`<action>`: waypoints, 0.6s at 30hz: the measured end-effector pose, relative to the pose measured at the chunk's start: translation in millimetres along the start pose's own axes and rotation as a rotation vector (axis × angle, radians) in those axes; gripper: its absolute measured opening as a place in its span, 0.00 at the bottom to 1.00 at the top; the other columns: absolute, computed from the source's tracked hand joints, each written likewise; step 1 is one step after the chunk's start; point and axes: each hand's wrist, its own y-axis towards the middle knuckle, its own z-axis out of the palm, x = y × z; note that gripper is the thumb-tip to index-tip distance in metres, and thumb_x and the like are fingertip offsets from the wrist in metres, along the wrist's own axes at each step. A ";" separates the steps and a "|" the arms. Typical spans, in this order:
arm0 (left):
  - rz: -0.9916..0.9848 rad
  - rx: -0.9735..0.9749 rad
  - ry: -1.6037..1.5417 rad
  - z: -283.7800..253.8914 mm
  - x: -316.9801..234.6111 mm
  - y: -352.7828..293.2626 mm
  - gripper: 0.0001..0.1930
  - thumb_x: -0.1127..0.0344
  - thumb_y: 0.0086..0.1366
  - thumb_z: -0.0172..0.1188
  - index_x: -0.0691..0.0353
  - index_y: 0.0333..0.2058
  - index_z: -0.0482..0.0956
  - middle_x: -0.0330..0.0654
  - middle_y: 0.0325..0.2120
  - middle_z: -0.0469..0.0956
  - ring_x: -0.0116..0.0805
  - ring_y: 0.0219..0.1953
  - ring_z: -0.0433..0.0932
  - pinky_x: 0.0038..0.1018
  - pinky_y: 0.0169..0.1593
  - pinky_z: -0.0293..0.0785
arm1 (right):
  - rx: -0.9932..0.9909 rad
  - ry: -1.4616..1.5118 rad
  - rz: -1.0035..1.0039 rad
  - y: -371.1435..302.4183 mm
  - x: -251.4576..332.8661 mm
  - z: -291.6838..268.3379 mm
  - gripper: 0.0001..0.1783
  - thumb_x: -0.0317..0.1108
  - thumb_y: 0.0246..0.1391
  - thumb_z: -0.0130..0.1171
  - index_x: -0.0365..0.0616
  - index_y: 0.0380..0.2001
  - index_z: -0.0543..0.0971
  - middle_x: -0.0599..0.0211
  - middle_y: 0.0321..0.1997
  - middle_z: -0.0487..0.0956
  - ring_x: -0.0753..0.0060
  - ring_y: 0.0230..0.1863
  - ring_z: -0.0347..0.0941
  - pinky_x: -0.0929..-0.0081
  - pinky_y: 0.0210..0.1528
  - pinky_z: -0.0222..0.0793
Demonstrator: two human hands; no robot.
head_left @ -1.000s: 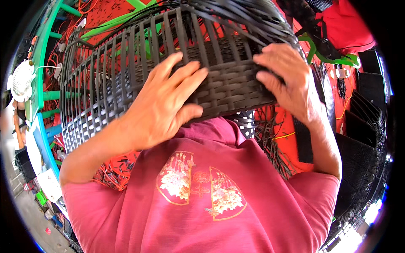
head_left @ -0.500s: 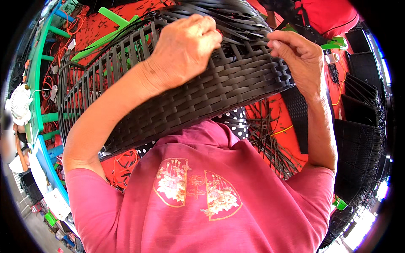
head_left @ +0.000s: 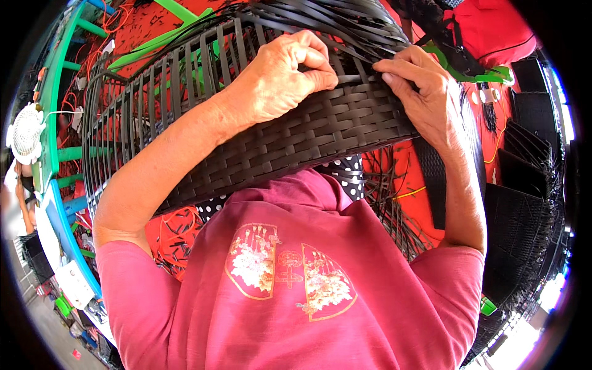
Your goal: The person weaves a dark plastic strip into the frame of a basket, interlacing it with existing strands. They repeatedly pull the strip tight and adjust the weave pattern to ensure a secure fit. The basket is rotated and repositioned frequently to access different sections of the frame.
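"Entry one, the principal piece?"

"Woven frame [head_left: 308, 139], dark flat strips, lying across the person's front. Long axis slanted: left end nearer the body, right end farther off. Its close-woven side faces the person; bare ribs [head_left: 176, 80] rise along its left part, pointing up and away."

"Attached?"

"Loose strips [head_left: 345, 21], a dark bundle, sweeping over the frame's far right part."

"Left hand [head_left: 290, 77]?"

"Over the frame's upper woven edge, near mid-length. Fingers curled, thumb against forefinger, pinching a weaving strip [head_left: 353, 79] at the top row. Most of the woven side lies below this hand."

"Right hand [head_left: 422, 86]?"

"At the frame's right end, the weave to its left. Thumb and forefinger drawn close at the same row; from where I stand, I cannot tell whether they grip anything."

"Surroundings, by the frame?"

"White fan [head_left: 26, 132], well to its left. Green bar [head_left: 145, 51], beyond its far left side. Red bag [head_left: 496, 31], beyond its right end. Dark panels [head_left: 518, 231], well to its right. Maroon shirt [head_left: 283, 333], on its near side."
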 end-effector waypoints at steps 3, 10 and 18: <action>0.181 -0.113 0.098 -23.9 -1.6 -22.2 0.07 0.73 0.60 0.63 0.66 0.37 0.80 0.37 0.43 0.74 0.26 0.45 0.74 0.27 0.50 0.69 | 0.007 -0.060 -0.088 4.1 -0.6 4.5 0.08 0.29 0.50 0.61 0.46 0.35 0.83 0.63 0.32 0.77 0.58 0.38 0.75 0.68 0.40 0.69; -0.167 -1.104 0.058 -236.0 -27.8 -234.0 0.12 0.61 0.66 0.58 0.66 0.34 0.79 0.42 0.29 0.80 0.29 0.34 0.80 0.23 0.39 0.76 | 0.135 0.107 0.174 -17.1 -23.3 -14.4 0.13 0.29 0.61 0.53 0.34 0.46 0.78 0.61 0.46 0.78 0.68 0.50 0.72 0.75 0.55 0.63; -0.996 -1.267 0.127 -212.9 34.9 -445.7 0.18 0.50 0.64 0.59 0.61 0.30 0.83 0.39 0.27 0.82 0.28 0.31 0.79 0.26 0.39 0.73 | 0.048 0.016 0.187 -1.8 -51.7 10.3 0.16 0.35 0.63 0.53 0.36 0.49 0.77 0.62 0.48 0.77 0.69 0.50 0.71 0.73 0.55 0.63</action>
